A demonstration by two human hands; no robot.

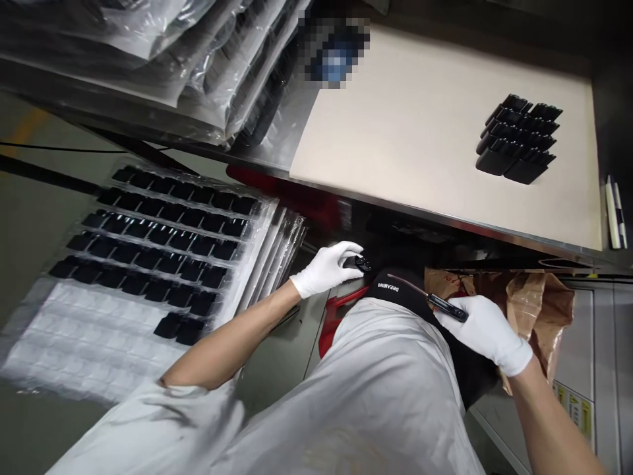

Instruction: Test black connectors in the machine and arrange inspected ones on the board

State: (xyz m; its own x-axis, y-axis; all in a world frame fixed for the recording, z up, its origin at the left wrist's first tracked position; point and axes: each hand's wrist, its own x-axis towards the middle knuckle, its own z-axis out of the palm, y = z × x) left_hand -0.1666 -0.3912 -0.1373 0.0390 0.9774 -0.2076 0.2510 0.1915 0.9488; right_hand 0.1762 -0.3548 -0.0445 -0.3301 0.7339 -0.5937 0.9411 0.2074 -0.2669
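My left hand (326,269), in a white glove, pinches a small black plastic part (362,264) between thumb and fingers, just beyond my lap. In my right hand (482,330), also gloved in white, lies a black-handled tool (448,307). Its long thin shaft or blade points left toward the part, apart from it; the exact kind is unclear. On the left, a clear plastic tray (89,323) carries rows of similar black parts (171,211), with bare pockets nearest me. More black parts (517,142) stand grouped upright on the table's right side.
The table (410,125) has a beige sheet over it, its front edge beyond my hands. Bagged trays (198,72) are stacked upper left. Two white pen-like sticks (614,214) lie at the right edge. A crumpled brown paper bag (541,316) sits below. Something red (329,323) shows beside my lap.
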